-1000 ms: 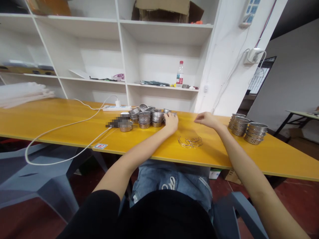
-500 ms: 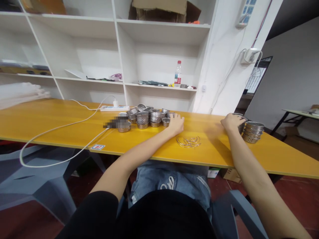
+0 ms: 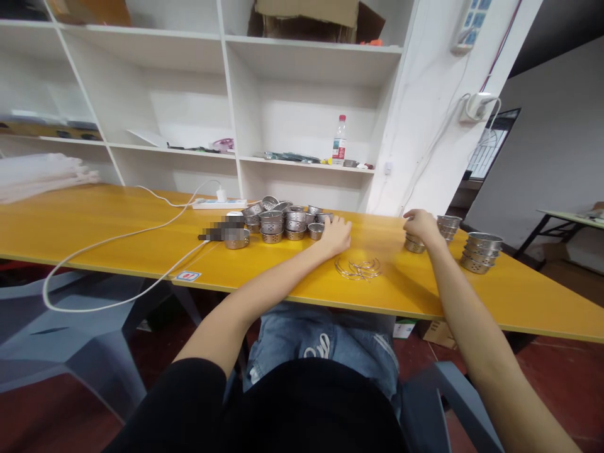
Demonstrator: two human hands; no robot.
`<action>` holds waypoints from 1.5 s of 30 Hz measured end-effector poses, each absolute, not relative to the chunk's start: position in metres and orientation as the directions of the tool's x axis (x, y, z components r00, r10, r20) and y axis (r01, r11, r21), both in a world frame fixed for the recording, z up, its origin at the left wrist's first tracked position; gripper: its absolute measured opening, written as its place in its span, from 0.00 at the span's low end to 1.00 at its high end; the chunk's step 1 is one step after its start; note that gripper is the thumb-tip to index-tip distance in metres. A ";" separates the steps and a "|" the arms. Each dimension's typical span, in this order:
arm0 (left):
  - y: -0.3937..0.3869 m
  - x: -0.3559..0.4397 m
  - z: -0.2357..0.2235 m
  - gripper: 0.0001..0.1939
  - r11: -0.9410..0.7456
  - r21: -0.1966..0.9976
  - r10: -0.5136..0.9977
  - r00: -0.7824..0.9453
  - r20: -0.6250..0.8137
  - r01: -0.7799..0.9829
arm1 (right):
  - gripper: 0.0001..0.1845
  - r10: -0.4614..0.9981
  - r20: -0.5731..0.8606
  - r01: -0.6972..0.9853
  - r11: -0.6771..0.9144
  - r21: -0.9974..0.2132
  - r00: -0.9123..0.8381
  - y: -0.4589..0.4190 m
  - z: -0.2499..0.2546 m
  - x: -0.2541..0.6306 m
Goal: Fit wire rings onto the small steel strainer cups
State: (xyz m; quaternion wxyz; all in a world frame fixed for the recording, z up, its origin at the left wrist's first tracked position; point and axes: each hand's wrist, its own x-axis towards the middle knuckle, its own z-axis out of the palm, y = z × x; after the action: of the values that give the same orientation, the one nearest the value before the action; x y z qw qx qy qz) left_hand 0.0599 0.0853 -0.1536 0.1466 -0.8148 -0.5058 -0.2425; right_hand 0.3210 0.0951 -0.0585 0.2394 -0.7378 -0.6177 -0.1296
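"Yellow tabletop [image 3: 391, 292]: what's left?"
"Jumbled cup cluster [image 3: 283, 223], leftward, apparently; two neat stacks [image 3: 481, 253], rightward, look done."
"Hands?"
"Apart. Right hand [image 3: 421, 224] seems clasped on a third stack [image 3: 414, 244]; left hand [image 3: 336, 236], by the cluster, grip unclear. Curved wires [image 3: 357, 270] lie between."

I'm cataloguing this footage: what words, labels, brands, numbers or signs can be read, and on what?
None can be read.
Label on the bottle: too small.
Sticker on the table: too blurred.
Any print on the carton under the table: too small.
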 end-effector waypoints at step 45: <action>0.131 0.072 -0.177 0.44 -0.539 0.831 0.840 0.160 0.519 0.137 | 0.20 0.366 0.626 0.637 0.718 0.280 -0.689 0.108 -0.099 0.247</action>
State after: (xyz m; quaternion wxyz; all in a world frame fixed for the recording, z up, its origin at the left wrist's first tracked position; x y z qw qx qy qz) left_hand 0.0720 0.1311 -0.1773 -0.3239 -0.6894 -0.3543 -0.5425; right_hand 0.2468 0.1085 -0.0994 0.2746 -0.2832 -0.8853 -0.2462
